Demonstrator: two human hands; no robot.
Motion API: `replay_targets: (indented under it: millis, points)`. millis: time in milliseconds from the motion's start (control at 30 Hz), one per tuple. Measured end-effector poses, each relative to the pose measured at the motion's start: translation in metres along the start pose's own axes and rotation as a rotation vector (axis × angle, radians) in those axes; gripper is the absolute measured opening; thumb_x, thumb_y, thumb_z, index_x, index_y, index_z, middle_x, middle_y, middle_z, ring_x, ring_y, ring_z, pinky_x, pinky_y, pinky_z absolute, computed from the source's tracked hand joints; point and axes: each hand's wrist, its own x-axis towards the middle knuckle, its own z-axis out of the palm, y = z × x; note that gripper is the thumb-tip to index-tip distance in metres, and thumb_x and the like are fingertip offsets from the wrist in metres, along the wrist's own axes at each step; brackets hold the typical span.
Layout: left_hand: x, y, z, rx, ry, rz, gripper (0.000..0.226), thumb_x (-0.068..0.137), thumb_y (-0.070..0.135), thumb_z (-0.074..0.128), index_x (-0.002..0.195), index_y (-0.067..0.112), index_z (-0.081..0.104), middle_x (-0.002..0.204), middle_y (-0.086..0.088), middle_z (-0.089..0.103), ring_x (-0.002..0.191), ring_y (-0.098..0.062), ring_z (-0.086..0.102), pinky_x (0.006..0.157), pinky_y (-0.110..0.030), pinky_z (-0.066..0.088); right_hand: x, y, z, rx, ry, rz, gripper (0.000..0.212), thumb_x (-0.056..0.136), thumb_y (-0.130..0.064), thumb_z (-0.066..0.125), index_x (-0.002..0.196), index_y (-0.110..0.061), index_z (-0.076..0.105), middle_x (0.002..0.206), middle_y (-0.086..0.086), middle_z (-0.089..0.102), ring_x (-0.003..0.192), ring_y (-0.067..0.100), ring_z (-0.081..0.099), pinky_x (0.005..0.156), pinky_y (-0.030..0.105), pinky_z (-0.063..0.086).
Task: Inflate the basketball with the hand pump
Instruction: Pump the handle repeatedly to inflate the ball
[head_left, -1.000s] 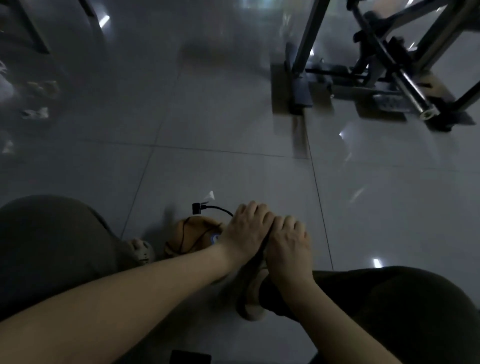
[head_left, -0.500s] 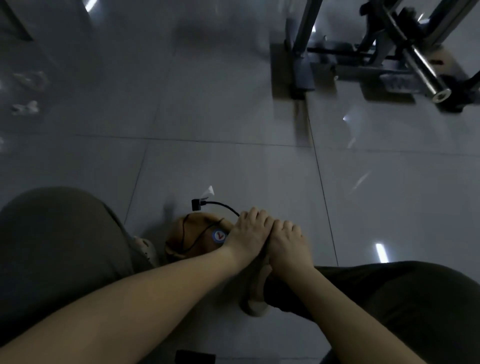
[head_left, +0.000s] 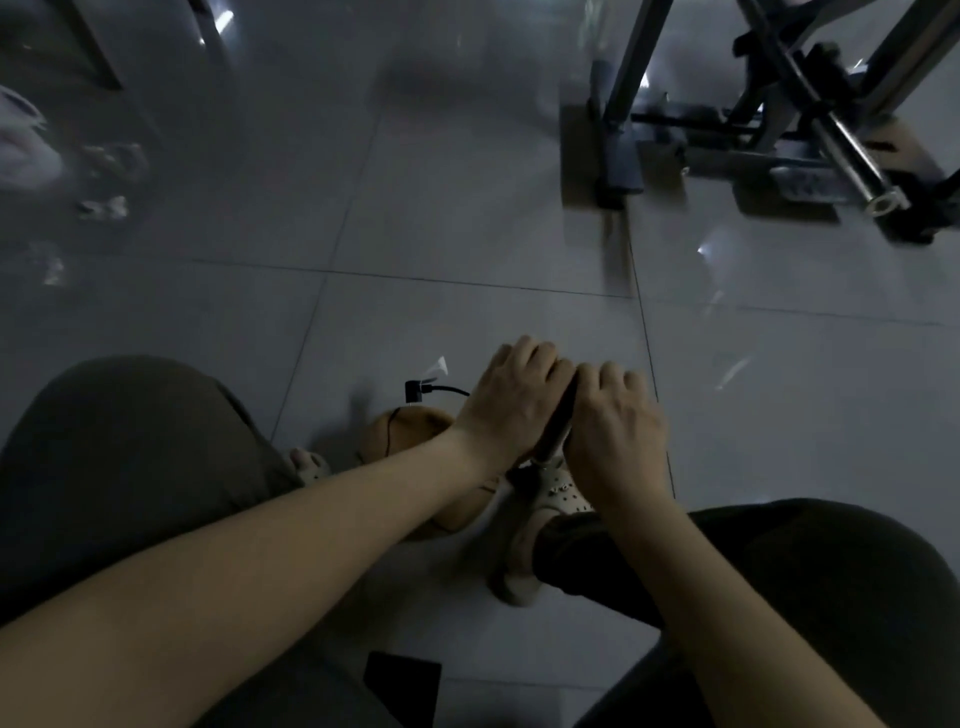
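Note:
My left hand (head_left: 511, 395) and my right hand (head_left: 613, 431) sit side by side, fingers curled over the dark pump handle (head_left: 560, 421) that shows between them. The pump's shaft drops out of sight below the hands, near my right shoe. A tan basketball (head_left: 402, 434) lies on the floor just left of and under my left wrist, mostly hidden by the forearm. A thin black hose (head_left: 441, 391) with a black end piece runs over the ball toward the hands.
Grey glossy floor tiles (head_left: 467, 208) stretch ahead. A metal exercise frame (head_left: 779, 119) stands at the far right. Small pale objects (head_left: 104, 208) lie at the far left. My knees flank the ball; a beige perforated shoe (head_left: 540, 519) and a dark flat object (head_left: 402, 686) sit near me.
Both hands have risen with the handle, and a dark stretch of the handle now shows between them. The camera view has shifted slightly.

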Motion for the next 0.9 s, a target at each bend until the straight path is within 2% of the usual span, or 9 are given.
replay_targets:
  millis: [133, 200, 267, 333, 533, 633, 733, 800, 900]
  points:
    - [-0.021, 0.002, 0.045, 0.078, -0.151, -0.060, 0.015, 0.088, 0.018, 0.037, 0.096, 0.013, 0.048, 0.093, -0.010, 0.055, 0.083, -0.028, 0.048, 0.070, -0.040, 0.044, -0.015, -0.001, 0.046, 0.026, -0.110, 0.038, 0.016, 0.085, -0.015, 0.035, 0.089, -0.013, 0.050, 0.084, 0.008, 0.049, 0.070, 0.020, 0.033, 0.057, 0.033, 0.033]
    - [-0.024, 0.003, 0.062, 0.078, -0.184, -0.077, 0.013, 0.086, 0.018, 0.039, 0.096, 0.014, 0.047, 0.092, -0.009, 0.054, 0.083, -0.027, 0.048, 0.069, -0.040, 0.044, -0.015, 0.003, 0.063, 0.033, -0.160, 0.046, 0.012, 0.086, -0.014, 0.040, 0.091, -0.013, 0.051, 0.085, 0.009, 0.048, 0.071, 0.021, 0.033, 0.058, 0.034, 0.036]
    - [-0.029, 0.002, 0.079, 0.108, -0.231, -0.099, 0.014, 0.087, 0.018, 0.049, 0.100, 0.014, 0.049, 0.096, -0.009, 0.052, 0.086, -0.026, 0.046, 0.072, -0.039, 0.045, -0.014, 0.007, 0.077, 0.023, -0.257, 0.060, 0.008, 0.091, -0.017, 0.047, 0.098, -0.015, 0.049, 0.092, 0.007, 0.047, 0.076, 0.020, 0.036, 0.064, 0.033, 0.041]
    - [-0.035, 0.002, 0.089, 0.138, -0.305, -0.105, 0.022, 0.089, 0.020, 0.054, 0.109, 0.013, 0.048, 0.103, -0.009, 0.048, 0.090, -0.026, 0.042, 0.076, -0.038, 0.045, -0.014, 0.008, 0.089, 0.019, -0.364, 0.070, 0.011, 0.096, -0.023, 0.045, 0.106, -0.018, 0.045, 0.101, 0.005, 0.045, 0.084, 0.019, 0.040, 0.073, 0.032, 0.045]
    - [-0.037, 0.005, 0.093, 0.082, -0.396, -0.141, 0.025, 0.091, 0.021, 0.043, 0.114, 0.014, 0.049, 0.108, -0.009, 0.050, 0.094, -0.025, 0.045, 0.082, -0.037, 0.045, -0.013, 0.014, 0.099, 0.043, -0.472, 0.026, 0.018, 0.096, -0.024, 0.049, 0.112, -0.018, 0.043, 0.107, 0.005, 0.044, 0.089, 0.019, 0.041, 0.080, 0.031, 0.046]
    - [-0.025, 0.003, 0.080, -0.012, -0.430, -0.158, 0.021, 0.095, 0.021, 0.041, 0.112, 0.015, 0.052, 0.110, -0.007, 0.053, 0.100, -0.025, 0.047, 0.085, -0.035, 0.040, -0.009, 0.015, 0.083, 0.166, -0.520, 0.063, 0.022, 0.094, -0.019, 0.055, 0.113, -0.017, 0.043, 0.113, 0.006, 0.043, 0.094, 0.020, 0.043, 0.079, 0.031, 0.047]
    - [-0.002, -0.004, 0.049, -0.111, -0.322, -0.096, 0.030, 0.089, 0.018, 0.029, 0.103, 0.014, 0.055, 0.104, -0.008, 0.055, 0.098, -0.026, 0.049, 0.083, -0.035, 0.039, -0.001, 0.014, 0.047, 0.230, -0.393, 0.119, 0.023, 0.088, -0.009, 0.058, 0.107, -0.014, 0.047, 0.109, 0.007, 0.041, 0.092, 0.023, 0.045, 0.075, 0.034, 0.048]
    - [0.017, -0.007, 0.019, -0.194, -0.209, -0.084, 0.025, 0.086, 0.014, 0.036, 0.097, 0.011, 0.058, 0.098, -0.008, 0.056, 0.092, -0.025, 0.048, 0.079, -0.033, 0.039, 0.006, 0.015, 0.019, 0.186, -0.191, 0.103, 0.024, 0.083, -0.006, 0.057, 0.105, -0.011, 0.052, 0.105, 0.009, 0.044, 0.088, 0.024, 0.049, 0.071, 0.036, 0.049]
    - [0.037, -0.011, -0.018, -0.267, -0.030, -0.065, 0.021, 0.086, 0.022, 0.042, 0.093, 0.012, 0.059, 0.090, -0.003, 0.055, 0.083, -0.015, 0.042, 0.075, -0.025, 0.032, 0.012, 0.013, -0.012, 0.154, 0.037, 0.069, 0.032, 0.082, -0.017, 0.048, 0.112, -0.009, 0.056, 0.104, 0.011, 0.047, 0.083, 0.022, 0.048, 0.064, 0.035, 0.049]
